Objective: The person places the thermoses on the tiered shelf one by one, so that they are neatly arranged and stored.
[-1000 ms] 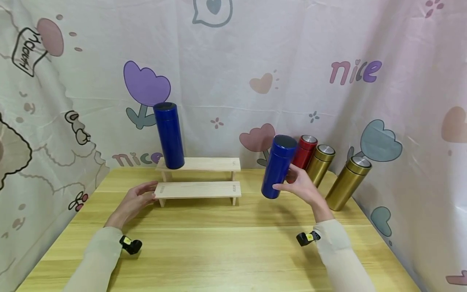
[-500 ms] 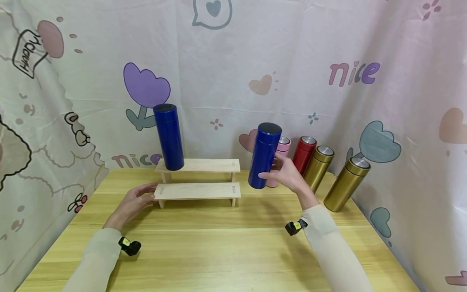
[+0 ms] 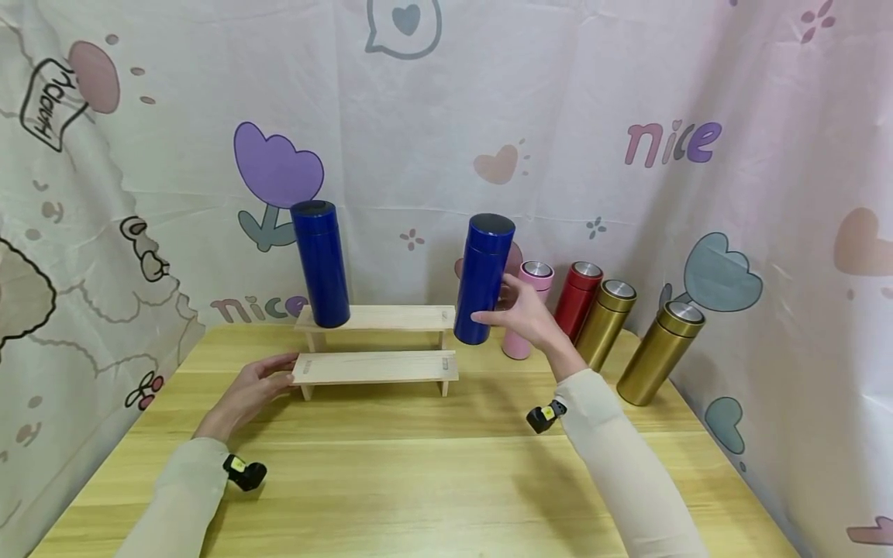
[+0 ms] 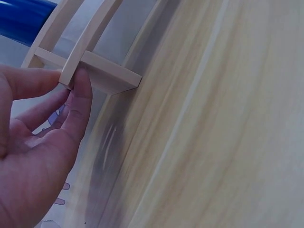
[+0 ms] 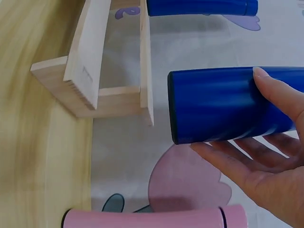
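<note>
My right hand (image 3: 525,316) holds a blue thermos bottle (image 3: 483,279) in the air, just right of the wooden two-step rack (image 3: 377,367). In the right wrist view the thumb lies on one side of this bottle (image 5: 213,104) and the fingers on the other. A second blue thermos bottle (image 3: 322,267) stands on the left end of the rack's upper step. At the lower step's left end, my left hand (image 3: 253,391) grips the board; the left wrist view has its thumb and fingers pinching the board's end (image 4: 71,71).
Right of the rack stand a pink bottle (image 3: 518,343), a red bottle (image 3: 577,302) and two gold bottles (image 3: 605,325), all on the wooden table (image 3: 391,488). A patterned curtain (image 3: 418,116) hangs close behind the table.
My right hand has carried the blue thermos bottle leftward and up, toward the rack's right end. The pink bottle has come into sight behind it. My left hand stays on the rack.
</note>
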Demonstrator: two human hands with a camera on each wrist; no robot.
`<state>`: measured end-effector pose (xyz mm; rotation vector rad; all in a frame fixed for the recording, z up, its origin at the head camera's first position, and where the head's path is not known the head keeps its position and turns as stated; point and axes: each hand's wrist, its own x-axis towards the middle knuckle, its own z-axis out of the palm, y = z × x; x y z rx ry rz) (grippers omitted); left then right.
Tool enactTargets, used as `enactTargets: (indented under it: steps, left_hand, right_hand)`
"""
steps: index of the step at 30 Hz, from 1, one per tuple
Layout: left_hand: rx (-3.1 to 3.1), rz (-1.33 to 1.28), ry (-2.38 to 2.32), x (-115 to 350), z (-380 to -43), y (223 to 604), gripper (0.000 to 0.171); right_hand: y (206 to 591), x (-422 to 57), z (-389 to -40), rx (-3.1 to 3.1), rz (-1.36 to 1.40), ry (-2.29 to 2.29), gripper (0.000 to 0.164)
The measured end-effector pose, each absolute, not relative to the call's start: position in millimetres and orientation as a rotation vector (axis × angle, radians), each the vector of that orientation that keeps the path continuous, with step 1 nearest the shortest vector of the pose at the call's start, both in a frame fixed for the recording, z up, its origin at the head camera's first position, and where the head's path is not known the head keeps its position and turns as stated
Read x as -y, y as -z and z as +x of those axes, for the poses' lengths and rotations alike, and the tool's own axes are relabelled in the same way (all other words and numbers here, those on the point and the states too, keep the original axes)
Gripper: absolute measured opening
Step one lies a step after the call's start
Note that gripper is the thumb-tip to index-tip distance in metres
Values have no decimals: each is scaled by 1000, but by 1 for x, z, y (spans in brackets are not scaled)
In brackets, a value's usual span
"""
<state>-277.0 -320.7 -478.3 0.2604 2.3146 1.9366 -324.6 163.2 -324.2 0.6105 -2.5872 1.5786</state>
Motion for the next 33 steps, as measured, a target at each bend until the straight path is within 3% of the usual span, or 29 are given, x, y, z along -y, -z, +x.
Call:
enactTargets:
  steps: [33]
  left_hand:
    - [-2334,260,-1910,319,-273,474,62]
  right_hand:
    - [308,-65,-357,2577,575,-1663,83]
